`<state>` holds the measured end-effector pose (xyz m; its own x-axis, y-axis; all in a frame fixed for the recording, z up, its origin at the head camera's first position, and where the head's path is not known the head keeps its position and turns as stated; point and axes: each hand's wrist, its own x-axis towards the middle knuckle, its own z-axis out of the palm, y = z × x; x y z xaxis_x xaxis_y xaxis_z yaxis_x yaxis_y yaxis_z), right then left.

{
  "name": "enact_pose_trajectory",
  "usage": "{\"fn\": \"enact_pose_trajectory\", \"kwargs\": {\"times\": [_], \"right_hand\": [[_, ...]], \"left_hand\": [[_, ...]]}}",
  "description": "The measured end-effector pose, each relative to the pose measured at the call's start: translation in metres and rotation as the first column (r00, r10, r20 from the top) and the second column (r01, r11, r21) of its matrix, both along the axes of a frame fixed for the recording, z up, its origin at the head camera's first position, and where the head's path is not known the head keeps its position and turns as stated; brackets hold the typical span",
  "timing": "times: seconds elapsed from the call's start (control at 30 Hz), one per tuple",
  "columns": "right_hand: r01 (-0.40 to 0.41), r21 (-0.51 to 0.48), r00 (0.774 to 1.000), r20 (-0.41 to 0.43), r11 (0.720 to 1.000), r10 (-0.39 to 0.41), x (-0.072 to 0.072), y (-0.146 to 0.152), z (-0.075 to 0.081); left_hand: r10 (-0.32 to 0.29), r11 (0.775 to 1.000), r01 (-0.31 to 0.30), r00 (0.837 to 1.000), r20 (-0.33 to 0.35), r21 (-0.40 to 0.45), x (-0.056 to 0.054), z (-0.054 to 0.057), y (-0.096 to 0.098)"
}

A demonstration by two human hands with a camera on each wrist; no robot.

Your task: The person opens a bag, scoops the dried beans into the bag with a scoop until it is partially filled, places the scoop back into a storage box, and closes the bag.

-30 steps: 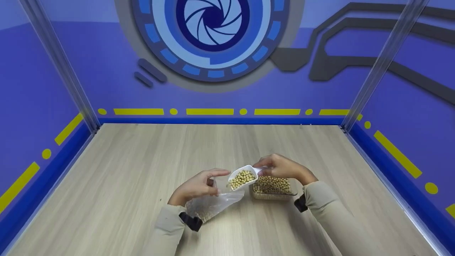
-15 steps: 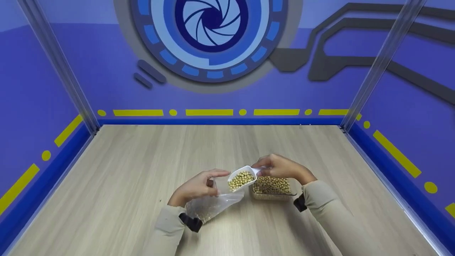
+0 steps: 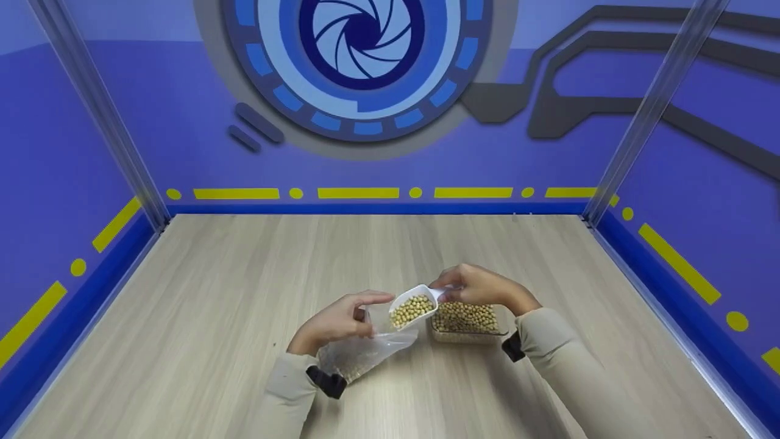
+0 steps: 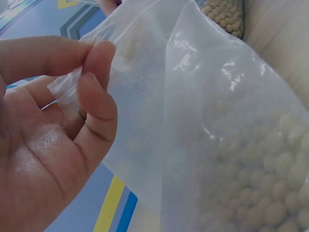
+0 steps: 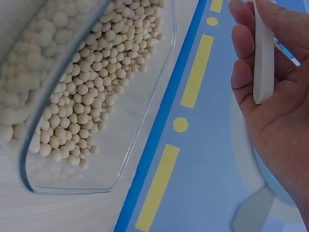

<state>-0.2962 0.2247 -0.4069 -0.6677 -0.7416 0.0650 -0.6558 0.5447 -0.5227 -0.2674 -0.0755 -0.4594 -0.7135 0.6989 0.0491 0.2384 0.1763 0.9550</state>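
Note:
My left hand point(image 3: 338, 317) pinches the edge of a clear plastic bag point(image 4: 140, 111), holding its mouth up. Soybeans point(image 4: 270, 193) fill the lower part of the bag. My right hand point(image 3: 481, 285) grips the handle of a white scoop point(image 3: 399, 303), fingers curled round it as the right wrist view shows. Soybeans point(image 3: 413, 311) are heaped in the scoop, whose lip is tilted down to the left, right at the bag's mouth. Below my right hand stands a clear rectangular container point(image 5: 108, 186) of soybeans.
The wooden table point(image 3: 244, 274) carries the bag and the container. Blue printed panels point(image 3: 365, 171) wall the back and both sides, with metal posts point(image 3: 658, 103) at the corners. The container stands close to the right of the bag.
The right hand and scoop have shifted slightly left and down toward the bag's mouth. The left hand and bag hold nearly still.

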Motion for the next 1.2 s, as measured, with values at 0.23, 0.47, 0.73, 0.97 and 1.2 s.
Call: {"fn": "enact_pose_trajectory", "kwargs": {"times": [0.23, 0.47, 0.73, 0.97, 1.2], "right_hand": [[-0.011, 0.002, 1.000, 0.012, 1.000, 0.011, 0.000, -0.002, 0.001], [0.012, 0.014, 1.000, 0.027, 1.000, -0.013, 0.001, -0.003, 0.003], [0.009, 0.036, 1.000, 0.018, 0.999, -0.010, 0.003, -0.006, 0.008], [-0.004, 0.047, 1.000, 0.011, 0.999, 0.004, 0.003, -0.007, 0.011], [-0.002, 0.063, 1.000, -0.013, 0.998, 0.003, 0.004, -0.008, 0.014]], "left_hand": [[-0.002, 1.000, 0.002, 1.000, 0.016, 0.003, 0.000, -0.001, 0.000], [0.002, 1.000, -0.002, 1.000, -0.010, -0.003, 0.000, -0.001, 0.000], [0.000, 1.000, 0.000, 1.000, 0.006, 0.016, 0.001, 0.000, 0.000], [0.010, 1.000, -0.010, 1.000, 0.001, -0.001, 0.000, -0.001, -0.001], [-0.005, 1.000, 0.005, 1.000, 0.019, 0.026, 0.000, -0.002, 0.000]]}}
